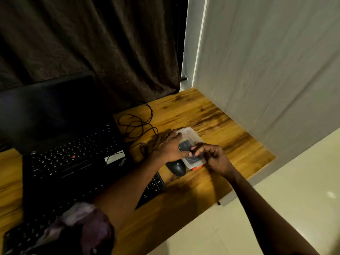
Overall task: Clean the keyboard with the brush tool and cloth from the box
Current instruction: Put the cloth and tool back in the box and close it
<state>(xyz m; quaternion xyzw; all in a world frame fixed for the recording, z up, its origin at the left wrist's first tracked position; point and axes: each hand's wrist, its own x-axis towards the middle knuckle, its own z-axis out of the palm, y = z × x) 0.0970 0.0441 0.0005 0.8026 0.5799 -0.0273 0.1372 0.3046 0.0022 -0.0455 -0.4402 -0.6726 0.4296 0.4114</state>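
While fetching tools, frame centre: left hand gripping box, right hand pinching dark item inside; next, lift it clear.

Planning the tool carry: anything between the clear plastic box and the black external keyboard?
Yes. A black rounded mouse sits on the wooden desk beside the clear plastic box, at its near corner, between it and the black external keyboard. The left forearm also crosses over that keyboard.
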